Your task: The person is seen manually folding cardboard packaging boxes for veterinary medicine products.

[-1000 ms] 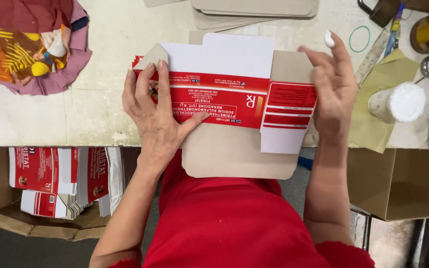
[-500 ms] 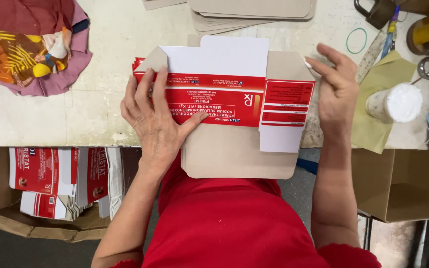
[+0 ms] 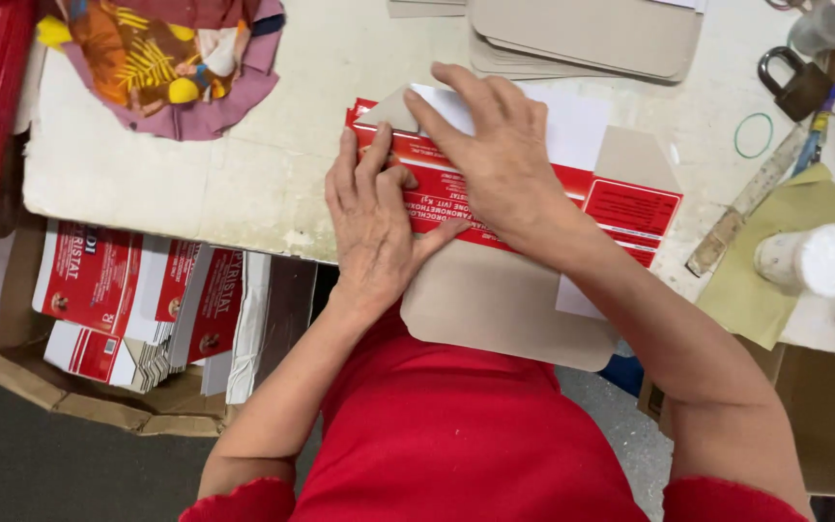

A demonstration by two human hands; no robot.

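Red-and-white printed carton blank point(image 3: 620, 208) lies flat at the near edge of a worn worktable point(image 3: 195, 193), over a grey card sheet, as the left hand point(image 3: 374, 227) presses it down, fingers spread. Right hand point(image 3: 500, 159) lies flat, fingers together, smoothing the upper fold; the crease appears to be in hand, and firm, even pressure seems called for.

You are pressing on a flat carton blank point(image 3: 533, 208) of thin card, its printed red face looking lightly glossy and its plain grey-brown inside point(image 3: 495, 309) showing matt and fibrous. The desk point(image 3: 195, 184) is looking like pale, worn stone or painted board, rough and stained. The stack of grey boards point(image 3: 591, 34) is showing matt cardboard. The patterned bundle point(image 3: 171, 53) is soft cloth. The padlock point(image 3: 794, 82) is looking like dull metal, and the rubber band point(image 3: 754, 135) is lying thin and green.
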